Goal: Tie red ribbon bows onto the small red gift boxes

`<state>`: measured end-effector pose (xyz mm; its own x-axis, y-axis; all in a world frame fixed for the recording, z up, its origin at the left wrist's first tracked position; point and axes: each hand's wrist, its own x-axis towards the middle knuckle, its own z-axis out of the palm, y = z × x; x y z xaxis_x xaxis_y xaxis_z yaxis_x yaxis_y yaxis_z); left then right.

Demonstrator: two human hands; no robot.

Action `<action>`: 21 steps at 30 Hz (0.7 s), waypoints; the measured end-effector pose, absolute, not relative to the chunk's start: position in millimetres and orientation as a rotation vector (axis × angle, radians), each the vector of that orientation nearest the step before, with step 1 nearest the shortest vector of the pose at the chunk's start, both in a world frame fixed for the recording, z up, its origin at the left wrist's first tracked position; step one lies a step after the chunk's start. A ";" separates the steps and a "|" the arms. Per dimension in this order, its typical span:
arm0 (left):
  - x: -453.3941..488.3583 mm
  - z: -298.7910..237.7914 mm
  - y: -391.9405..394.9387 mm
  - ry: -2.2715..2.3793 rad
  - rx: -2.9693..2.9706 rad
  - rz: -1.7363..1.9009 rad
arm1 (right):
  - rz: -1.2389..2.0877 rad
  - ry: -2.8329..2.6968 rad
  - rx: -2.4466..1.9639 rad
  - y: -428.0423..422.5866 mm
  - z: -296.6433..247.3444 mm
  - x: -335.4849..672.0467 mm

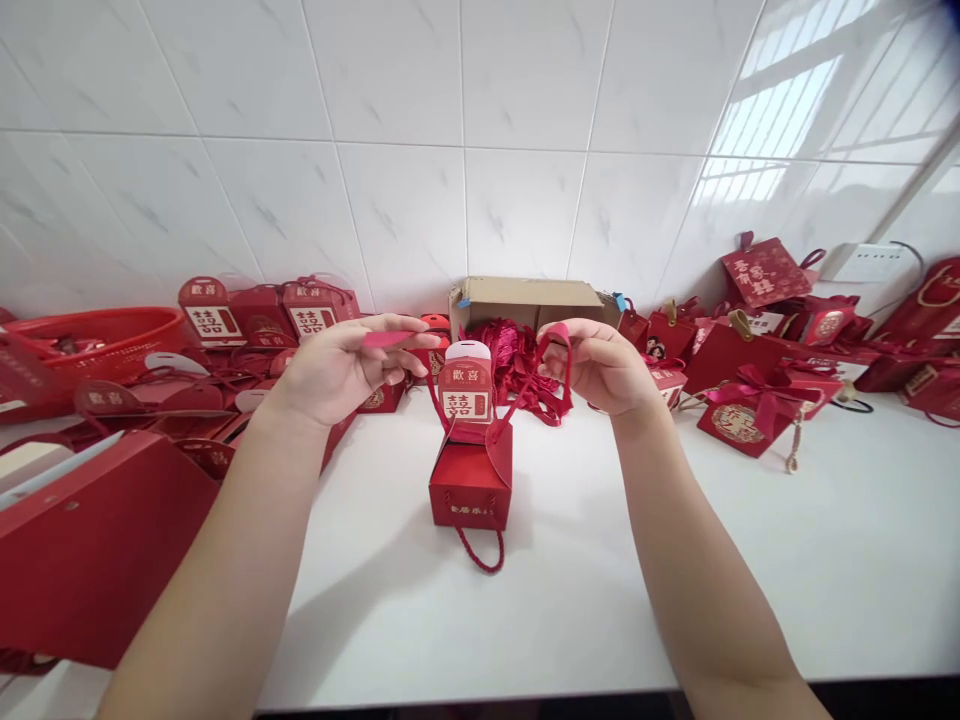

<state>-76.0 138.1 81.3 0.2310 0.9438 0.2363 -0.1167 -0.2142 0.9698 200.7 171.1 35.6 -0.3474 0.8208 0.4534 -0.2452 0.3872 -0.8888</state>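
Observation:
A small red gift box [471, 490] stands upright on the white table in front of me, with a raised tab [465, 385] at its top and a dark red cord loop hanging at its front. A red ribbon [517, 400] runs from the top of the box up to both sides. My left hand [337, 370] pinches one end of it, at the upper left of the box. At the upper right, my right hand [600, 365] has the other end looped between thumb and fingers. Both hands are above the table, apart from the box.
Behind the box, an open cardboard carton [536, 292] holds loose red ribbons [510, 350]. A red plastic basket [112, 325] and several flat and folded red boxes crowd the left. More finished-looking red boxes [750, 400] line the right, near a white power strip [862, 262].

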 end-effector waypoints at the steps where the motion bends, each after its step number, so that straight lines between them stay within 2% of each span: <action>1: -72.3 85.7 137.8 0.904 1.487 1.217 | 1.211 -1.545 -0.534 169.0 37.3 197.6; 11: -57.8 90.0 116.7 1.191 1.709 1.380 | 0.955 -1.461 -0.644 154.7 46.1 174.6; 15: -61.1 92.0 115.5 1.196 1.836 1.367 | 0.848 -1.335 -0.679 158.8 46.1 168.1; 21: -61.7 91.3 106.3 1.165 1.871 1.574 | 0.759 -1.288 -0.717 161.3 54.0 165.4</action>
<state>-61.7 106.3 91.3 0.0032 0.8108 0.5854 0.3229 -0.5549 0.7667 165.4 161.3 54.0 0.1159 0.8215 0.5583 -0.0908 0.5685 -0.8177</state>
